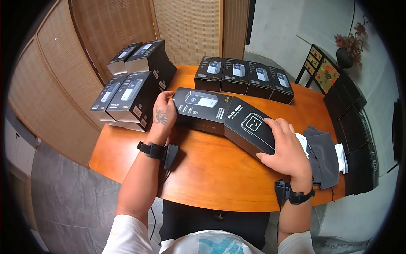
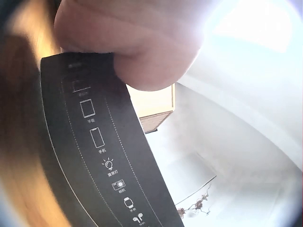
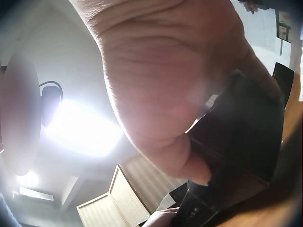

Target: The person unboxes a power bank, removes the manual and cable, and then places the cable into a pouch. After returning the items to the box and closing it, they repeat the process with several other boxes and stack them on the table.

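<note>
Four or more boxes (image 1: 134, 86) stand packed close at the table's (image 1: 198, 186) left edge, perhaps to save room. Next, the left hand (image 1: 163, 113) rests against the left end of a picture box (image 1: 198, 103) at mid-table, seemingly steadying it (whether it grips, I cannot tell). A row of boxes (image 1: 236, 74) lines the far edge. The touching smiley box (image 1: 253, 129) angles toward the near edge, held by the right hand (image 1: 288, 148), thumb and fingers wide apart, probably to fix that angle.

Beyond the face-print box (image 1: 250, 126), fine lettering on the row of boxes (image 1: 249, 76) is too small to read. Right of it, a white item (image 1: 303, 141) is partly covered. Left of it, the left hand's (image 1: 163, 113) palm seems hidden.
</note>
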Demonstrator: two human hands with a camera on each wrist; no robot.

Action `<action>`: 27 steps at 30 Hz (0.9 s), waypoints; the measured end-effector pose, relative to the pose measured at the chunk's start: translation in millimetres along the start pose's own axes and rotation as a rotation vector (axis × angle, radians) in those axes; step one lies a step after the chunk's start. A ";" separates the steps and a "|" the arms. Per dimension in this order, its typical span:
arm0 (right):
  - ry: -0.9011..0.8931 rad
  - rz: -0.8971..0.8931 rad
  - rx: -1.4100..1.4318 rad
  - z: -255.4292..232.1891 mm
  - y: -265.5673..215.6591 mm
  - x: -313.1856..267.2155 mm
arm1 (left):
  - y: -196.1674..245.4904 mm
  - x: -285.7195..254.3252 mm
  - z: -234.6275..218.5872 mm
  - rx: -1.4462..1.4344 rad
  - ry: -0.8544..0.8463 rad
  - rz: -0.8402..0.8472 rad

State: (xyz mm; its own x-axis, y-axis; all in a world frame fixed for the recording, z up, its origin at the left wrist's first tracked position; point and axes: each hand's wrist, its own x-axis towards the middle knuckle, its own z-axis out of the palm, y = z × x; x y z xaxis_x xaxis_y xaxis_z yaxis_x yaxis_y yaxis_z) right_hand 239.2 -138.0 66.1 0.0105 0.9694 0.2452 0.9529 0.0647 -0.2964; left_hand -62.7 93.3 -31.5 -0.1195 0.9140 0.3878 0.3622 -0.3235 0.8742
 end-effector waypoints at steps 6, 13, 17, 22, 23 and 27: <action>-0.099 -0.070 0.109 -12.5 7.1 0.5 | -2.5 7.3 -10.1 -0.212 -0.072 -0.137; -0.036 -0.137 0.153 -3.3 1.9 2.3 | 24.7 -3.9 -13.2 -0.190 -0.247 -0.123; 0.022 -0.121 0.226 10.9 0.7 8.0 | 53.6 -22.6 -12.1 -0.304 -0.561 -0.073; 0.039 -0.095 0.499 17.8 7.4 12.8 | 80.2 -37.9 -14.6 -0.253 -0.670 0.089; 0.019 -0.084 0.572 19.7 8.5 12.7 | 80.1 -36.4 -15.6 -0.291 -0.640 0.068; 0.037 -0.076 0.799 36.7 14.7 16.9 | 63.7 -40.7 -6.1 -0.954 -0.809 -0.201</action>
State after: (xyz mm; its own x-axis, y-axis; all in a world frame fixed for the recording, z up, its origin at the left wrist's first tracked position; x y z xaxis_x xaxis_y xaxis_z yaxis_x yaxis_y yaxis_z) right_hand 242.3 -112.0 32.0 -0.0225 0.9480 0.3174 0.4468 0.2936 -0.8451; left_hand -40.4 34.0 10.2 0.6248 0.7463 0.2295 -0.4447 0.0985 0.8903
